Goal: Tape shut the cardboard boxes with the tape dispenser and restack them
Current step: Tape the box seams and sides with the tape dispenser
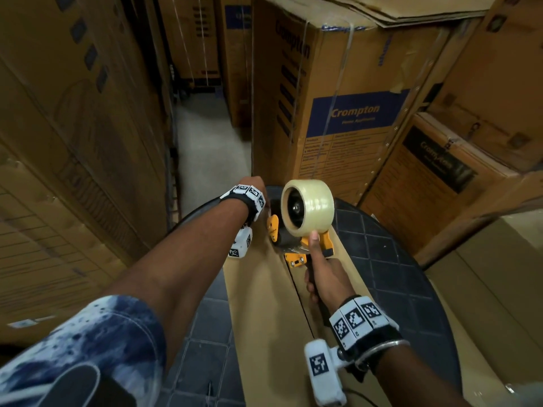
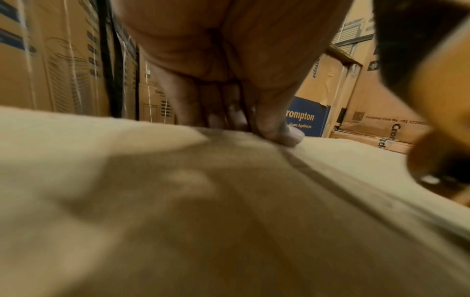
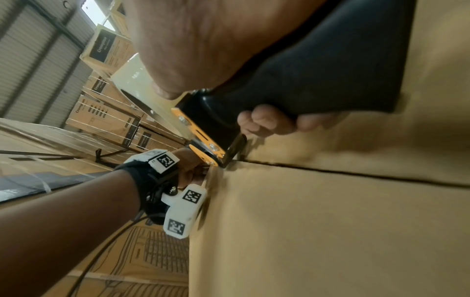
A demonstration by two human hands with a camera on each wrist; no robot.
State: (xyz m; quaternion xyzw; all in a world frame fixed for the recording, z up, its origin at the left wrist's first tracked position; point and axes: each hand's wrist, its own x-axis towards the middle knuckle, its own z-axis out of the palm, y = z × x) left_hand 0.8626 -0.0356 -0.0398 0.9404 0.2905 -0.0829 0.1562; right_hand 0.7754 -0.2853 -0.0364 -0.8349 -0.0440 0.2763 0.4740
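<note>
A long, narrow cardboard box (image 1: 261,292) lies on a round dark table, its centre seam (image 3: 356,172) running away from me. My right hand (image 1: 316,268) grips the black handle (image 3: 318,80) of the orange tape dispenser (image 1: 305,212), with the thumb up against the frame under the clear tape roll. The dispenser's front end sits on the seam near the box's far end. Just left of the dispenser, my left hand (image 1: 251,183) reaches over that far end. Its fingertips (image 2: 279,132) press down on the cardboard (image 2: 178,201) beside the seam, and hold nothing.
The round tiled table (image 1: 382,248) is hemmed in by tall Crompton cartons ahead (image 1: 352,118), more cartons at right (image 1: 435,177) and a high stack at left (image 1: 73,142). A narrow strip of pale floor (image 1: 205,136) runs between the stacks.
</note>
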